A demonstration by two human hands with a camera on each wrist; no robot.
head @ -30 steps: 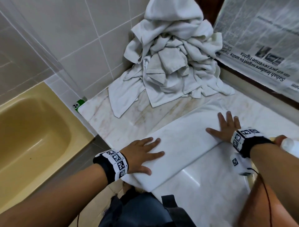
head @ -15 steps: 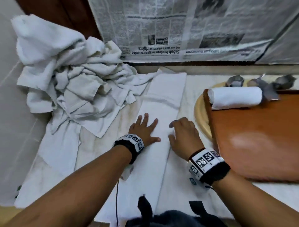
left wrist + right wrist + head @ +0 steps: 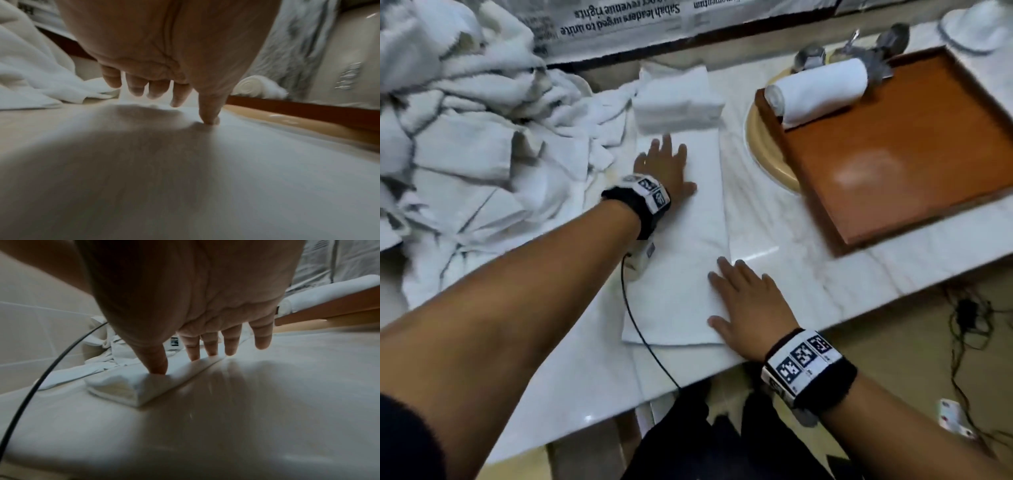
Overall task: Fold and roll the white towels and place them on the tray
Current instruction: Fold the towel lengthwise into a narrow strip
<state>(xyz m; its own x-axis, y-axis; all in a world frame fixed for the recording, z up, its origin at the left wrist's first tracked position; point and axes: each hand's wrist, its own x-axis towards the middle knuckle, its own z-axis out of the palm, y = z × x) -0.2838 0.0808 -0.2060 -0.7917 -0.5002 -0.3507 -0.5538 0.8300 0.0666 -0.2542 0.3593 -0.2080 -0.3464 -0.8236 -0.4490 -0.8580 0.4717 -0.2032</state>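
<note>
Folded towel (image 3: 681, 246): a long white strip lying flat on the marble counter (image 3: 791, 260), running from the near edge toward the wall, its far end doubled over into a thick pad.
Near corner: seen from the right wrist, the towel (image 3: 131, 389) shows several stacked layers at its end.
Right hand (image 3: 748, 308): spread flat, fingers straight, lying across the towel's right edge close to the near end; the thumb and fingertips (image 3: 158, 366) press on the cloth and grip nothing.
Cable (image 3: 640, 329): a thin black lead crossing the towel's near left corner and dropping over the counter edge.
Left hand (image 3: 664, 168): farther along the strip, palm down with fingers straight and splayed, just short of the doubled-over end; from the left wrist the thumb tip (image 3: 209, 120) touches the cloth while the other fingers stand a little above it.
Tray (image 3: 900, 154): a brown wooden tray to the right of the towel, set partly over a pale round basin rim (image 3: 763, 150).
Rolled towel (image 3: 818, 90): one white roll lying on its side at the tray's far left corner.
Towel heap (image 3: 465, 113): crumpled white towels piled at the left, against the wall.
Newspaper (image 3: 626, 20): printed sheets covering the wall behind the counter.
</note>
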